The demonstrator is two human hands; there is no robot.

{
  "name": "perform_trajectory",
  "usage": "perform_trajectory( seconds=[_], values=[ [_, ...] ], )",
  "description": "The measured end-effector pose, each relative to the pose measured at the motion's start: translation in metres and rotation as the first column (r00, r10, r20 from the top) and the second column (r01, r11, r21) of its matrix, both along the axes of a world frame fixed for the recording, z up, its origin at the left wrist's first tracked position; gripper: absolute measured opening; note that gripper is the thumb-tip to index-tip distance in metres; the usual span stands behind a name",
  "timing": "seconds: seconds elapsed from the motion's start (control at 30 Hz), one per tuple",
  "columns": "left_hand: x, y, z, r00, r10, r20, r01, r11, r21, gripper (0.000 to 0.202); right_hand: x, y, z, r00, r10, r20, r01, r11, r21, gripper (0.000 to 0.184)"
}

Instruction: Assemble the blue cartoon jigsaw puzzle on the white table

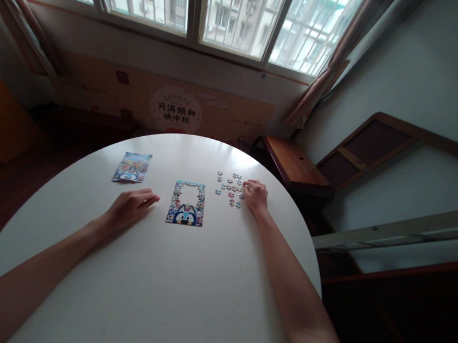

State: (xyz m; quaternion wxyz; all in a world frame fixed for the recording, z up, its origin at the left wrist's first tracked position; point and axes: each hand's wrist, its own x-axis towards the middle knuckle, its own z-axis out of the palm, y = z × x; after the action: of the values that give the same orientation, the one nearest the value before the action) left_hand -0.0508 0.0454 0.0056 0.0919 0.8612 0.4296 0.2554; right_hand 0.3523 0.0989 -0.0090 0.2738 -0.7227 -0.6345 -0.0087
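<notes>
A partly assembled jigsaw puzzle lies flat at the middle of the white table, with a blue cartoon dog's face at its lower edge and a white gap in its upper half. To its right, several loose puzzle pieces are spread out. My right hand is at the right edge of these pieces, its fingers curled together; whatever is between the fingertips is hidden. Left of the puzzle, my left hand rests on the table with fingers loosely stretched out, holding nothing. Just beyond it lies a printed packet with a similar picture.
The round white table has its curved far edge toward a wall below barred windows. A wooden bench stands beyond the table at the right, near a brown wooden frame. Curtains hang beside the windows.
</notes>
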Motion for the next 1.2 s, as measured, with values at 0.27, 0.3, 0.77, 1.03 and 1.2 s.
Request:
perform_trajectory(
  seconds=[0.27,0.3,0.77,1.03,1.2],
  values=[
    [0.0014,-0.0015,-0.0018,0.996,0.090,-0.003,-0.090,0.995,0.033,0.045,0.0003,0.0001,0.0002,1.000,0.000,0.009,0.000,1.000,-0.011,0.024],
    [0.0021,-0.0016,-0.0016,0.995,0.099,-0.009,-0.098,0.995,0.026,0.041,0.0002,0.0001,0.0004,1.000,0.001,0.011,-0.001,1.000,-0.014,0.024],
    [0.0038,-0.0026,-0.0009,0.996,0.086,-0.032,-0.087,0.996,-0.009,0.025,-0.0004,-0.0011,0.0009,1.000,0.000,0.010,0.000,1.000,-0.001,0.024],
    [0.0053,-0.0030,0.0018,0.995,0.093,-0.032,-0.093,0.996,-0.010,0.027,0.0002,-0.0004,0.0000,1.000,0.007,0.005,-0.007,1.000,0.005,0.024],
    [0.0046,-0.0023,0.0005,0.995,0.080,-0.057,-0.081,0.997,-0.012,0.026,0.0001,-0.0006,0.0004,1.000,0.001,0.005,-0.001,1.000,-0.010,0.024]
  ],
)
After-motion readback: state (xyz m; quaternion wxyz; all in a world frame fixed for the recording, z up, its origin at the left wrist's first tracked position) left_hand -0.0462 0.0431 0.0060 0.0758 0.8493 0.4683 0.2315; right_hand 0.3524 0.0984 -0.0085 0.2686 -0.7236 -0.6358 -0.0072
